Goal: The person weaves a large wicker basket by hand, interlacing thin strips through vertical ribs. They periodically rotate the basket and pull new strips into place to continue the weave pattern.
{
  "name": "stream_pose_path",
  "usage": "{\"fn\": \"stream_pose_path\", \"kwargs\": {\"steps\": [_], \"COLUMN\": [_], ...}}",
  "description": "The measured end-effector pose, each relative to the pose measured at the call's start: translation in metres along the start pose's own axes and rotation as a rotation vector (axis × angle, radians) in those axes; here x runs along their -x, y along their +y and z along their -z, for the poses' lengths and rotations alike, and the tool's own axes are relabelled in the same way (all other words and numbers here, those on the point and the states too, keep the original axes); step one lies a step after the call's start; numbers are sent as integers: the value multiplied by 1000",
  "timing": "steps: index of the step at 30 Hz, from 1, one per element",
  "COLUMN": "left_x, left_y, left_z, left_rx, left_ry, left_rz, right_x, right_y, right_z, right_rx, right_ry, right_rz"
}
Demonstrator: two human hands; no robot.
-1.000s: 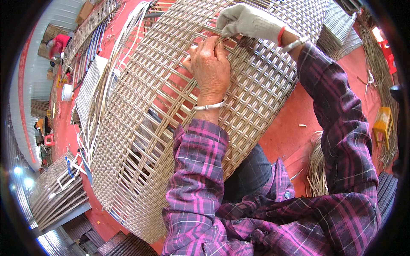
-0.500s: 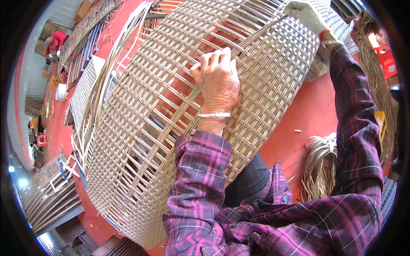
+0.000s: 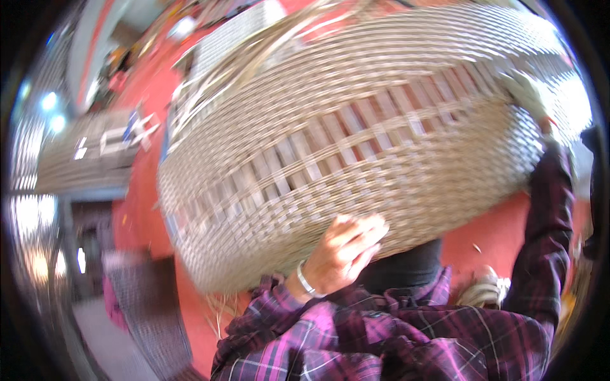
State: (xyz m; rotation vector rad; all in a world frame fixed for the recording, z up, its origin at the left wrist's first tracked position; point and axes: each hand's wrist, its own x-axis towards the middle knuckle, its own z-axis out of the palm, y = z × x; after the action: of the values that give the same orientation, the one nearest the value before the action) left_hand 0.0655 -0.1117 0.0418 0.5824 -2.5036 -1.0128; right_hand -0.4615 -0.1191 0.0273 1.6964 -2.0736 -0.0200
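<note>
A large curved panel (image 3: 406,159) woven from brown, glossy strips spreads before me, with a ladder-like band of bare crosswise strips (image 3: 330,140) along its middle. My left hand (image 3: 349,247) is bare, with a white band at the wrist. It is at the panel's near edge with its fingers curled in and pressed together; whatever may be between them is hidden. At the panel's far right end, my right hand (image 3: 528,95) wears a pale glove and reaches over the weave. Motion blur hides how its fingers are set.
Loose pale strips (image 3: 254,60) lie along the panel's far side. On the red floor (image 3: 143,209) at left stand a rack of brown strips (image 3: 89,149) and a dark woven piece (image 3: 149,311). A bundle of strips (image 3: 483,289) lies right of my lap.
My view has turned, so the panel lies more crosswise. My left hand has come off the middle of the weave to its near edge. The right stays at the far right end.
</note>
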Motion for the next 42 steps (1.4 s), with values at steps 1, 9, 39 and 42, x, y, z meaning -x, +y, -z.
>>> {"fn": "stream_pose_path", "kwargs": {"steps": [1, 9, 39, 42], "left_x": [34, 176, 100, 71], "left_y": [5, 22, -52, -34], "left_z": [18, 25, 9, -13], "left_rx": [104, 1184, 1094, 1105], "left_ry": [27, 400, 1482, 1524], "left_rz": [127, 1138, 647, 602], "right_x": [1, 13, 146, 164], "right_y": [2, 30, 42, 48], "right_z": [-3, -27, 143, 136], "right_rx": [-63, -602, -805, -786], "right_ry": [-29, -159, -168, -144], "right_rz": [-55, -412, 13, 85]}}
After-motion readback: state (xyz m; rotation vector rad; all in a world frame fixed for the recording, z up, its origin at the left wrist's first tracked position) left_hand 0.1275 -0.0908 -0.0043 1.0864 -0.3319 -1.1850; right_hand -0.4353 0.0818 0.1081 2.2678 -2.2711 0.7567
